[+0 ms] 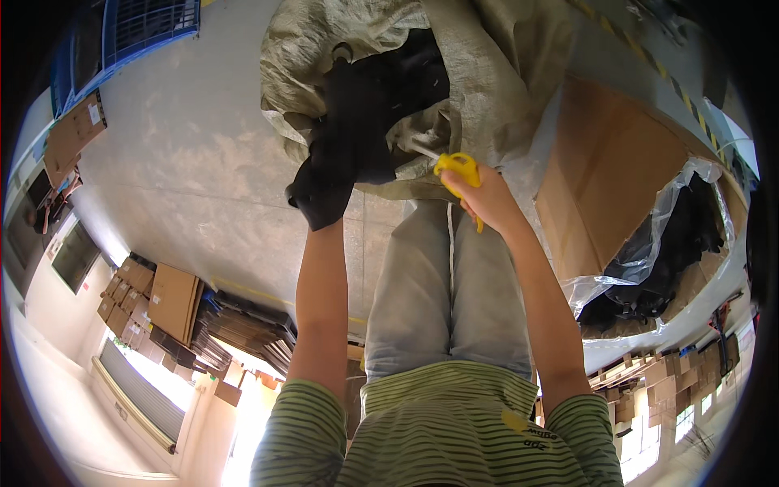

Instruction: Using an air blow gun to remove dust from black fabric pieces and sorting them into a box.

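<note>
1. Head view: left hand [318,199] grips a black garment [365,122] at the mouth of a woven sack [487,65].
2. Right hand [485,199] is closed on yellow scissors [456,169], blades at the garment.
3. Judged midway: the garment is partly out of the sack; no cut shows.

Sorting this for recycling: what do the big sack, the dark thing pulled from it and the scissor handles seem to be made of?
Sack: probably woven plastic, matte beige; a fine weave shows.
Dark garment, in the left hand: soft black fabric, draping limply.
Scissors, in the right hand: glossy yellow handles, likely plastic.
</note>
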{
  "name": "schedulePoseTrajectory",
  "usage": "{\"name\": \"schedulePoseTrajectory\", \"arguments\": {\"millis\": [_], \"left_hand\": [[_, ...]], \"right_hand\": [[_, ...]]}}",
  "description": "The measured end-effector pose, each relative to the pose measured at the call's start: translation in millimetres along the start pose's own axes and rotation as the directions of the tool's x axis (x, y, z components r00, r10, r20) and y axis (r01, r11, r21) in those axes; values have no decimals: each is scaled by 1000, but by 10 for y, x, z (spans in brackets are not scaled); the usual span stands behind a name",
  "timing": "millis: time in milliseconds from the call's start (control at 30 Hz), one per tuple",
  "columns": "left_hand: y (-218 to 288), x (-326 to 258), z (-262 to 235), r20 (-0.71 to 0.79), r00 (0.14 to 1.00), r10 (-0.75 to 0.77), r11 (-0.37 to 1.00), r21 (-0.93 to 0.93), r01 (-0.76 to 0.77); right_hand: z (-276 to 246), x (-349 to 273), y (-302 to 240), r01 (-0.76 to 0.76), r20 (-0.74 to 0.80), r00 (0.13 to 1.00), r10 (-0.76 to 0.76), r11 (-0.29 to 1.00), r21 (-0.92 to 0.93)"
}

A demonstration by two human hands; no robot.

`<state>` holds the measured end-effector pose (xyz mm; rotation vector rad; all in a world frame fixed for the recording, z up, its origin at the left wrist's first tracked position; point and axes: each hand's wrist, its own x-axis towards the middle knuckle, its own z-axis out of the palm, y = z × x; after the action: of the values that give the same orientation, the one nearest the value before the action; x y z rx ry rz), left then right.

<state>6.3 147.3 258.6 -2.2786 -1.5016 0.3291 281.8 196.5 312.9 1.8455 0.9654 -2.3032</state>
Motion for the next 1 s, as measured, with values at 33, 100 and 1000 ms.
{"name": "schedulePoseTrajectory", "arguments": {"millis": [33,100,1000], "left_hand": [[-20,-116,-10,7,1000,30,995,91,-31],[2,-217,78,34,995,89,959,266,-95],[196,393,-13,964,257,-69,-996,-83,43]], "right_hand": [[-13,0,10,1,-3,1000,-1,1000,-2],[-13,-27,39,-67,236,970,64,998,3],[35,-34,-326,389,-119,896,-429,885,-258]]}}
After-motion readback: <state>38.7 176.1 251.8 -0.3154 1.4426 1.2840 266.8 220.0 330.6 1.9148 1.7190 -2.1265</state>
